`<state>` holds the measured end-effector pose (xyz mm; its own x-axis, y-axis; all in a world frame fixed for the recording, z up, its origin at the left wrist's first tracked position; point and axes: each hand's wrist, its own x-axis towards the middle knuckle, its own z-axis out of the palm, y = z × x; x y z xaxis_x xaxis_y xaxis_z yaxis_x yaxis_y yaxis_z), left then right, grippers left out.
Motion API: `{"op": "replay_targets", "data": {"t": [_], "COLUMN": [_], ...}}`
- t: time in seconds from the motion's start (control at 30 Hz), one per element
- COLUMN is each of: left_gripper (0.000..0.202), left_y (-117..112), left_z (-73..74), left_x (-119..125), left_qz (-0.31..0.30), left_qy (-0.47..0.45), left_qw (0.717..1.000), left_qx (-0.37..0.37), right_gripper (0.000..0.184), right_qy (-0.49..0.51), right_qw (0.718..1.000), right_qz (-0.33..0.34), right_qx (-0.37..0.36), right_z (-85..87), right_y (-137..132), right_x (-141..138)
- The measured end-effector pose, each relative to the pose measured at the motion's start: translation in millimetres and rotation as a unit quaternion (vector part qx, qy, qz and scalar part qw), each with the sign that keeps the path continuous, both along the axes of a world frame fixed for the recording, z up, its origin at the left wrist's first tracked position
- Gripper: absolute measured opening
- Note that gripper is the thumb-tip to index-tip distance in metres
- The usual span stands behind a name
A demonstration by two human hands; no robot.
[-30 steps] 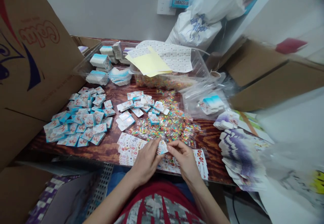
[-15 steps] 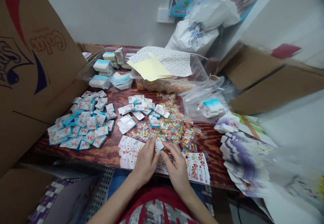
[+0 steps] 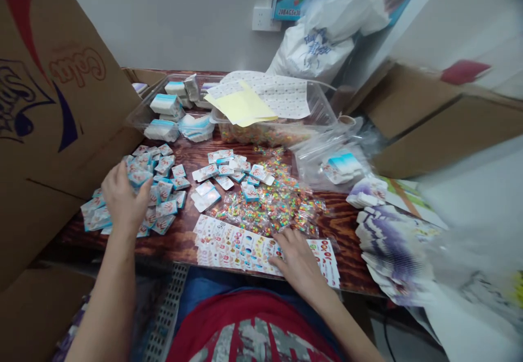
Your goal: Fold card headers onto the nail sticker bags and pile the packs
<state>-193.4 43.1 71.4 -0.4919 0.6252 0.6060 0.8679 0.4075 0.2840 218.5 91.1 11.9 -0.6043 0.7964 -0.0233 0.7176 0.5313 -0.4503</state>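
Note:
Over the left-hand pile of small white-and-blue boxes (image 3: 163, 209) is my left hand (image 3: 125, 195), its thumb and fingers around one small box (image 3: 139, 178) that bears a red hand print. My right hand (image 3: 296, 258) lies with fingers outstretched on the fanned sticker sheets (image 3: 241, 250) at the table's front edge. Its fingertips reach the sheets' upper edge. Just beyond are clear packets of colourful bits (image 3: 269, 204). Several more small boxes (image 3: 224, 171), some with open flaps, form a looser group in the middle.
A large cardboard box (image 3: 61, 106) walls off the left side. Clear bins (image 3: 139, 118) stand at the back, with yellow paper (image 3: 241, 108) on top. To the right are a clear bag (image 3: 306, 160), purple-and-white cards (image 3: 392, 253) and a brown carton (image 3: 441, 127).
My hands have parted from the small box they held together in front of me. The left has moved left to the pile with a box; the right has settled on the sticker sheets.

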Motion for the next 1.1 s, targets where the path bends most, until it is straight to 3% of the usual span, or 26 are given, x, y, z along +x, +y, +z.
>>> {"op": "replay_targets", "data": {"t": [0.07,0.17,0.27,0.33,0.43,0.53,0.7,0.8,0.87,0.97,1.1], "left_gripper": [0.059,0.036,0.027,0.025,0.021,0.015,0.016,0.024,0.024,0.031,0.046], "left_y": [-4,-9,-12,-12,-11,-13,-17,-1,22,64,103], "left_z": [-9.4,-20.5,-28.2,-32.5,-35.9,-32.0,-18.7,-16.1,-16.2,-18.8,-28.6], "left_x": [21,70,116,136,155,172,201,182,147,84,30], "left_qz": [-0.030,-0.108,-0.207,-0.271,-0.307,-0.321,-0.336,-0.301,-0.252,-0.124,-0.078], "left_qy": [-0.017,-0.080,-0.162,-0.198,-0.227,-0.237,-0.207,-0.162,-0.117,-0.055,-0.039], "left_qw": [0.999,0.991,0.965,0.941,0.923,0.915,0.918,0.939,0.959,0.976,0.971], "left_qx": [0.015,0.021,-0.017,-0.049,-0.056,-0.059,-0.041,-0.031,-0.059,-0.170,-0.224], "right_gripper": [0.031,0.021,0.015,0.020,0.022,0.019,0.019,0.021,0.021,0.023,0.024], "right_qy": [-0.035,-0.038,-0.013,-0.006,0.006,0.070,0.205,0.220,0.217,0.208,0.189], "right_qw": [0.999,0.999,0.999,0.997,0.993,0.983,0.937,0.938,0.939,0.934,0.938], "right_qz": [0.015,0.020,0.035,0.055,0.075,0.062,0.048,0.031,0.023,0.028,0.044], "right_qx": [0.016,0.005,-0.030,-0.053,-0.089,-0.161,-0.279,-0.266,-0.267,-0.288,-0.288], "right_z": [-1.6,-5.4,-10.2,-12.4,-11.1,0.6,34.5,42.7,40.0,32.0,27.0], "right_y": [1,9,23,31,38,39,38,37,35,31,25], "right_x": [-4,-8,-8,-6,-2,2,1,-1,-2,-6,-13]}}
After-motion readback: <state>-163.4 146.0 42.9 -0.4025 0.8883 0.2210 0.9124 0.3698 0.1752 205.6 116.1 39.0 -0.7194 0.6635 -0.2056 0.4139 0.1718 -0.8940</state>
